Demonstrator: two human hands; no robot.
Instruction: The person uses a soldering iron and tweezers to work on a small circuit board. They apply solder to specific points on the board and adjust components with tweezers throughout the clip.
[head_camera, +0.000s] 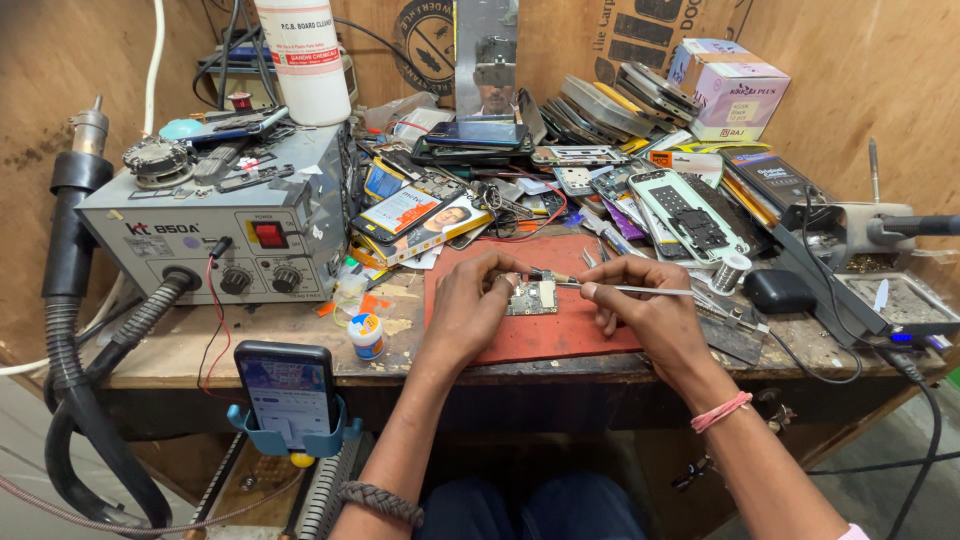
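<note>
Both hands meet over the red mat (560, 335): my left hand (470, 305) pinches the board (532, 296) at mat centre; my right hand (640, 305) grips tweezers (640, 290), seemingly lying sideways, tip touching the board's top edge.

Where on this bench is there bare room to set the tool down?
Bare red mat lies in front of the circuit board, between the left hand and the right hand. A smaller worn-wood patch lies between the small jar and the mat. Behind the mat, phone parts crowd to the wall.
</note>
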